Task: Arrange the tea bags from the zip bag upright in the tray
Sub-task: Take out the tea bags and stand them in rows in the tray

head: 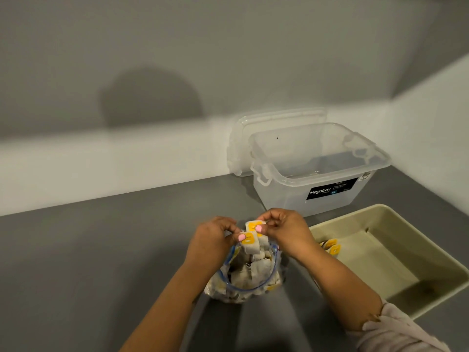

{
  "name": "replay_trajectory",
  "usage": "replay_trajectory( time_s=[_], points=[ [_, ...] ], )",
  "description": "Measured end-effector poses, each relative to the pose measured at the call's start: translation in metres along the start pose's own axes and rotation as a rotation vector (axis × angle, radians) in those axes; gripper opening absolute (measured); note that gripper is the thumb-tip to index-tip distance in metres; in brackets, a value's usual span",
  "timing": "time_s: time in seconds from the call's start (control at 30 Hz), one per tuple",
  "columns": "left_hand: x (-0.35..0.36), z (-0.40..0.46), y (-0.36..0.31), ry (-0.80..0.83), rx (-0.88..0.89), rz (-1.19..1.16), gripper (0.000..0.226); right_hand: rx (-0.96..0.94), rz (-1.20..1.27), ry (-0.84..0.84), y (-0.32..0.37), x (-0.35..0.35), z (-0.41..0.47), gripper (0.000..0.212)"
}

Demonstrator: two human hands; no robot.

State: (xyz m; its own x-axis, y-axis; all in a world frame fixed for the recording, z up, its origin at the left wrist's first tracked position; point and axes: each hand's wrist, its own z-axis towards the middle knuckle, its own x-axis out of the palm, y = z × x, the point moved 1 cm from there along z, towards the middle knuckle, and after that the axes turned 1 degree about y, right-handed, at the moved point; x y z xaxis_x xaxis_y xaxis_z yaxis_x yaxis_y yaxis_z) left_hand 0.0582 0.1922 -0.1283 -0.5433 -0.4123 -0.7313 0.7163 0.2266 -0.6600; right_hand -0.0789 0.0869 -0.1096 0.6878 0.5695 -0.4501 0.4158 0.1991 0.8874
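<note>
An open clear zip bag (250,280) with a blue seal stands on the grey counter, full of white tea bags with yellow tags. Just above its mouth my left hand (214,236) pinches one tea bag (250,243) by its yellow tag. My right hand (284,228) pinches a second tea bag (253,226) right beside it, slightly higher. The beige tray (411,252) lies to the right, with a few tea bags (331,246) standing against its left wall.
A clear plastic storage box (317,168) with a black label stands open behind the tray, its lid (274,123) leaning against the wall. The grey counter (101,262) stretches to the left. White walls meet in a corner at the right.
</note>
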Motion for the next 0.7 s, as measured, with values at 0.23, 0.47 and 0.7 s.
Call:
replay_trajectory(
  time_s=[0.23,0.47,0.7],
  points=[
    [-0.009,-0.001,-0.009,0.039,-0.034,-0.101,0.011,-0.032,0.001,-0.072,0.006,-0.020,-0.003,0.004],
    [-0.010,0.003,-0.039,-0.066,0.036,-0.067,0.008,-0.128,-0.001,-0.124,0.009,-0.068,-0.014,0.019],
    [0.014,0.016,-0.085,-0.068,0.073,-0.122,0.011,-0.168,-0.261,-0.123,-0.016,-0.146,-0.016,0.018]
  ],
)
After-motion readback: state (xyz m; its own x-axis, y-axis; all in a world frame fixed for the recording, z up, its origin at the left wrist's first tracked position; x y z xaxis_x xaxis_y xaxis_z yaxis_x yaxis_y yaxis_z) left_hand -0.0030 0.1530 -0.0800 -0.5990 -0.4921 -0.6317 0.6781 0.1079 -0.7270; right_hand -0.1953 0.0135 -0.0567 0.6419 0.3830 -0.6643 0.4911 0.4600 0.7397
